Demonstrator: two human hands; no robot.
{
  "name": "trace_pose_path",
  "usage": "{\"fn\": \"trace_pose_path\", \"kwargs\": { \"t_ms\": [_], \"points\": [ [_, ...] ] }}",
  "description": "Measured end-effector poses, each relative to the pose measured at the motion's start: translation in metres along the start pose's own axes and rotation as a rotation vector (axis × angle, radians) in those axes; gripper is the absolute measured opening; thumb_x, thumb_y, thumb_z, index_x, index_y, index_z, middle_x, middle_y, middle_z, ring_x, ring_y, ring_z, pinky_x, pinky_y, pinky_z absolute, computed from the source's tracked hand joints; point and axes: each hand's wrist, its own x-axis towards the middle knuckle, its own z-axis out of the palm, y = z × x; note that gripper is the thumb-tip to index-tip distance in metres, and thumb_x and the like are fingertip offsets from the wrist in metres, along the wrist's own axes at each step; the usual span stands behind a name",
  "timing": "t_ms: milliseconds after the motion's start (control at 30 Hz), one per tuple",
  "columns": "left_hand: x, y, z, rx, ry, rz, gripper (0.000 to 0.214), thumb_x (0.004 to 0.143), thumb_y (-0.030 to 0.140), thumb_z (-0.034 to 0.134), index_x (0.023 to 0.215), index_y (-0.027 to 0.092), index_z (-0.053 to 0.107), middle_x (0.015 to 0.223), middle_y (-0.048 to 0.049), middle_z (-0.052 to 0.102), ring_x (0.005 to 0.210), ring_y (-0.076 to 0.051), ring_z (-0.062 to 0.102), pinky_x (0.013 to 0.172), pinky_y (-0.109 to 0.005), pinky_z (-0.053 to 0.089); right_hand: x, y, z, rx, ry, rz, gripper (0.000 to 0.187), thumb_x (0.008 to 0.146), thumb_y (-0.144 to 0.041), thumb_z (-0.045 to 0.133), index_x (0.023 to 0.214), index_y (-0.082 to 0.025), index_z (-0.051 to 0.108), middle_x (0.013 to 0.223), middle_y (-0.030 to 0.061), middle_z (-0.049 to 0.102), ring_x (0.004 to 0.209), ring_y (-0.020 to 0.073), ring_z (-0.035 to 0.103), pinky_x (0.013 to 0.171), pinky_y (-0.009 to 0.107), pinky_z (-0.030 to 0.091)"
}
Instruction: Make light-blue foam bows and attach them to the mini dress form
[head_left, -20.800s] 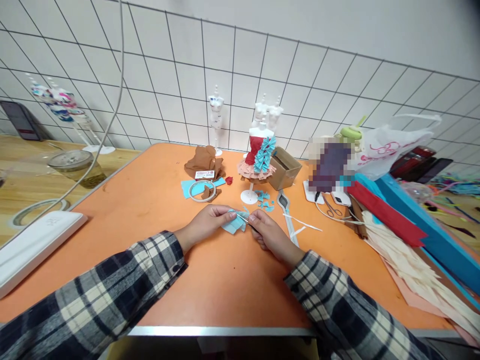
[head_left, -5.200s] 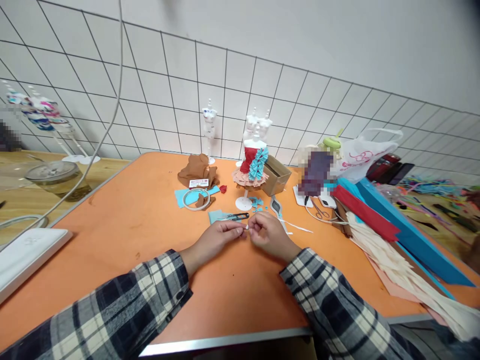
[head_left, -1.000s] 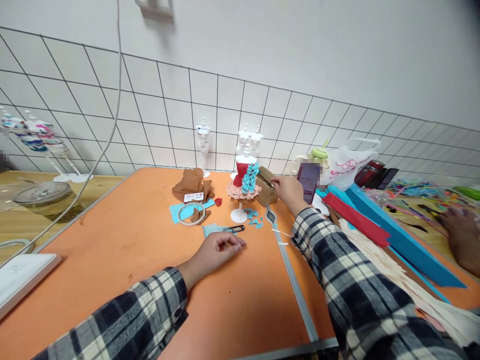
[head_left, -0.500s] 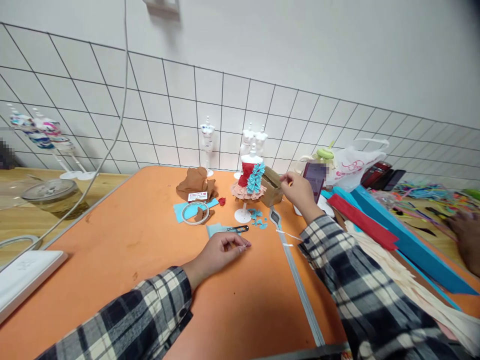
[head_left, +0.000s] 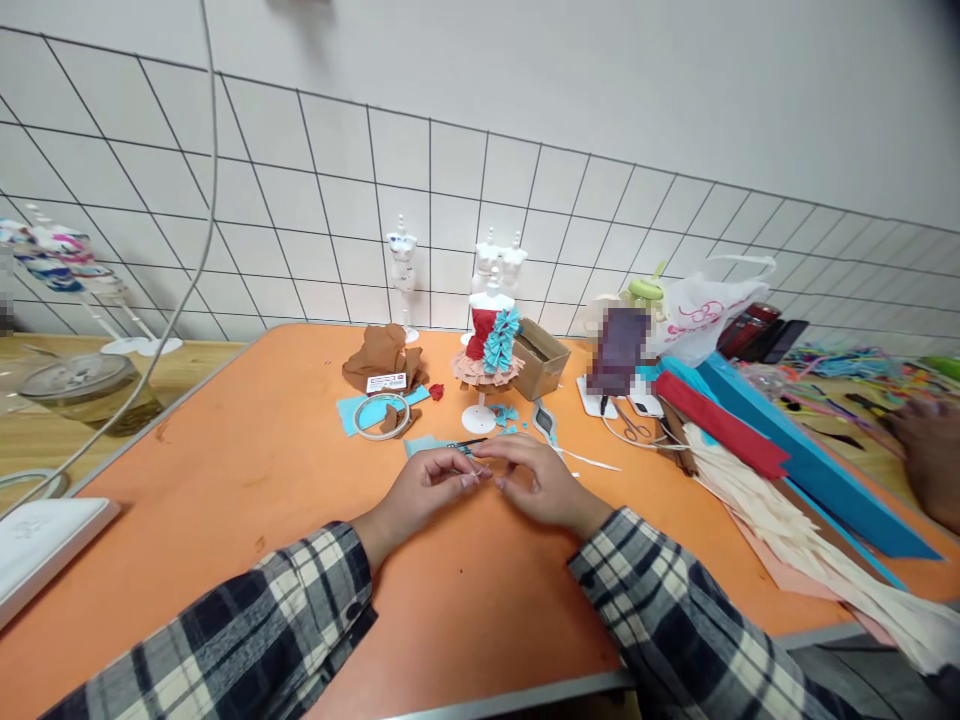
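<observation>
From the head camera, I see both hands meeting low over the orange tabletop [head_left: 300, 460]; the left hand [head_left: 427, 492] has its thumb and forefinger pressed together on a tiny pale thing [head_left: 479, 474], too small for me to name; it sits between the two hands, above the tabletop; the right hand [head_left: 544, 485] is curved close beside it, fingers bent, and I cannot tell whether their tips pinch anything.

Just beyond the fingertips lie a light blue cloth piece [head_left: 418, 444] and dark-handled snips [head_left: 471, 443], partly hidden by the hands; behind them stands a small dress form [head_left: 484, 334] in a red bodice with blue ruffles, upright, blue scraps [head_left: 507, 414] near its base; a cardboard box [head_left: 543, 376] stands just beside it; to the left, a round hoop [head_left: 357, 420] lies near crumpled brown cloth [head_left: 375, 358]; at the far right edge rests another person's hand [head_left: 928, 450].
</observation>
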Motion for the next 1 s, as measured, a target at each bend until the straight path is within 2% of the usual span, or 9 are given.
{"fn": "trace_pose_path", "kwargs": {
  "t_ms": [133, 233, 367, 433, 567, 700, 867, 1000],
  "points": [
    [0.0, -0.003, -0.002, -0.016, 0.001, -0.004, 0.027, 0.077, 0.041, 0.071, 0.073, 0.015, 0.065, 0.085, -0.0069, 0.073, 0.084, -0.019, 0.065, 0.079, -0.03, 0.048, -0.001, 0.007, 0.007, 0.011, 0.063, 0.01, 0.019, 0.084, -0.026, 0.065, 0.103, -0.024, 0.069, 0.101, 0.004, 0.072, 0.096, 0.018, 0.064, 0.086, 0.034, 0.05],
    [-0.001, -0.004, -0.002, 0.01, -0.008, -0.01, 0.027, 0.076, 0.041, 0.071, 0.073, 0.014, 0.065, 0.078, -0.0049, 0.071, 0.076, -0.017, 0.063, 0.073, -0.027, 0.047, -0.001, 0.006, 0.008, -0.02, 0.089, -0.044, 0.015, 0.083, -0.027, 0.067, 0.098, -0.025, 0.069, 0.095, 0.003, 0.073, 0.093, 0.0185, 0.065, 0.087, 0.035, 0.049],
    [-0.002, -0.001, 0.0, 0.006, -0.064, -0.025, 0.025, 0.077, 0.039, 0.07, 0.075, 0.014, 0.066, 0.081, -0.0061, 0.071, 0.08, -0.019, 0.063, 0.076, -0.028, 0.047, -0.001, -0.001, 0.007, -0.04, 0.158, -0.067, 0.027, 0.084, -0.031, 0.067, 0.111, -0.024, 0.065, 0.106, 0.0048, 0.071, 0.097, 0.02, 0.063, 0.087, 0.037, 0.048],
    [-0.002, 0.001, 0.001, 0.021, -0.068, -0.025, 0.025, 0.077, 0.039, 0.07, 0.074, 0.014, 0.065, 0.079, -0.0053, 0.07, 0.077, -0.017, 0.061, 0.073, -0.027, 0.046, -0.001, -0.002, 0.008, -0.052, 0.168, -0.074, 0.026, 0.085, -0.03, 0.066, 0.111, -0.025, 0.065, 0.105, 0.0042, 0.072, 0.095, 0.0196, 0.062, 0.085, 0.036, 0.048],
    [-0.001, 0.001, 0.0, 0.09, -0.054, -0.024, 0.026, 0.076, 0.039, 0.071, 0.071, 0.014, 0.065, 0.068, -0.0017, 0.063, 0.065, -0.014, 0.055, 0.064, -0.024, 0.042, 0.0, -0.002, 0.009, -0.1, 0.149, -0.123, 0.008, 0.087, -0.026, 0.064, 0.093, -0.025, 0.07, 0.085, 0.0002, 0.074, 0.083, 0.0176, 0.061, 0.082, 0.035, 0.046],
    [-0.002, 0.0, 0.0, 0.117, -0.058, -0.029, 0.027, 0.077, 0.04, 0.069, 0.073, 0.014, 0.065, 0.069, -0.002, 0.063, 0.066, -0.014, 0.055, 0.064, -0.025, 0.042, 0.0, -0.002, 0.008, -0.159, 0.115, -0.149, 0.005, 0.087, -0.024, 0.064, 0.087, -0.023, 0.069, 0.083, -0.001, 0.074, 0.079, 0.0174, 0.057, 0.08, 0.035, 0.043],
    [-0.003, 0.001, -0.001, 0.136, -0.086, 0.013, 0.026, 0.08, 0.039, 0.064, 0.075, 0.014, 0.064, 0.074, -0.0037, 0.064, 0.072, -0.016, 0.057, 0.068, -0.027, 0.044, 0.0, -0.006, 0.005, -0.161, 0.051, -0.081, 0.003, 0.084, -0.018, 0.062, 0.084, -0.021, 0.063, 0.08, 0.0016, 0.068, 0.084, 0.0194, 0.053, 0.081, 0.035, 0.041],
    [-0.005, 0.005, 0.003, 0.326, -0.076, 0.088, 0.023, 0.084, 0.038, 0.06, 0.081, 0.016, 0.063, 0.081, -0.0046, 0.066, 0.077, -0.018, 0.059, 0.072, -0.028, 0.046, -0.002, -0.007, 0.004, -0.142, -0.001, -0.048, 0.004, 0.087, -0.017, 0.057, 0.085, -0.02, 0.059, 0.082, 0.0023, 0.064, 0.085, 0.0191, 0.051, 0.082, 0.035, 0.04]
  ]
}}
